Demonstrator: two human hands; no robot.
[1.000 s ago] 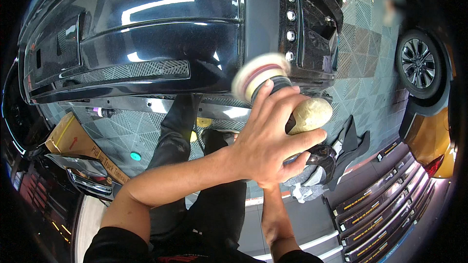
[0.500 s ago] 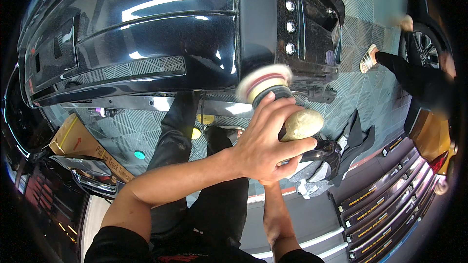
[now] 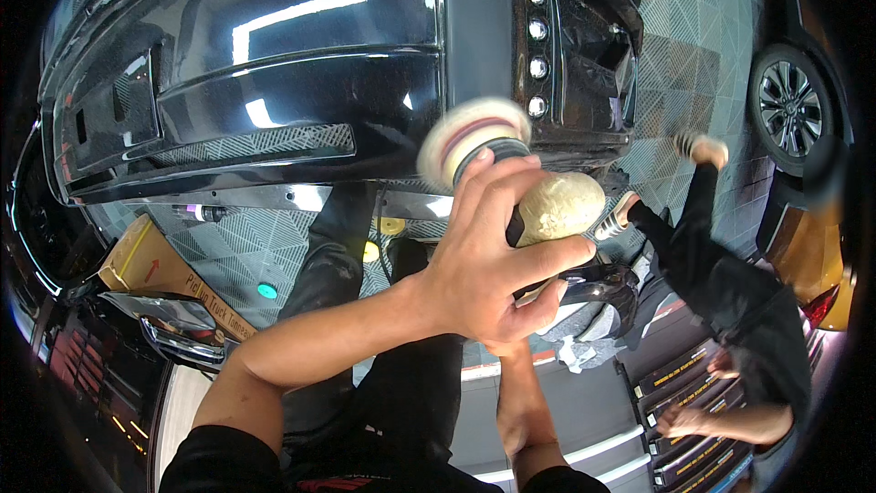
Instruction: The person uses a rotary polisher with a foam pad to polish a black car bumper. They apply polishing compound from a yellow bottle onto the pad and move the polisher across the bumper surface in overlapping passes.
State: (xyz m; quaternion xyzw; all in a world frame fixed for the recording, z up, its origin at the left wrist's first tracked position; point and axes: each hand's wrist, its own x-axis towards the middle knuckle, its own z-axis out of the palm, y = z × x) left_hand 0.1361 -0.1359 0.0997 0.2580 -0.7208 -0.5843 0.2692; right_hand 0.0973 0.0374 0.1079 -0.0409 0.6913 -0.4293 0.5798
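My left hand (image 3: 488, 265) is closed over the head of a polisher, whose pale worn knob (image 3: 561, 205) bulges out past the fingers. The round polishing pad (image 3: 474, 137) is smeared by motion. It is up against the lower edge of a glossy black bumper (image 3: 392, 114), beside a matt dark strip (image 3: 479, 27). Behind and below the left hand is my right hand (image 3: 507, 345); only its wrist end shows. Its fingers and the rear of the polisher are hidden.
A co-worker in black (image 3: 739, 310) is at the right, near a parked car's wheel (image 3: 788, 99). Grey cloths (image 3: 584, 324) lie beside my hands. A cardboard box (image 3: 173, 269), a bottle (image 3: 203, 213) and yellow pads (image 3: 392, 225) are on the tiled floor. Long dark boxes (image 3: 693, 402) are stacked lower right.
The polisher and my left hand have shifted slightly left and up along the bumper. The co-worker has come from the right edge closer to me.
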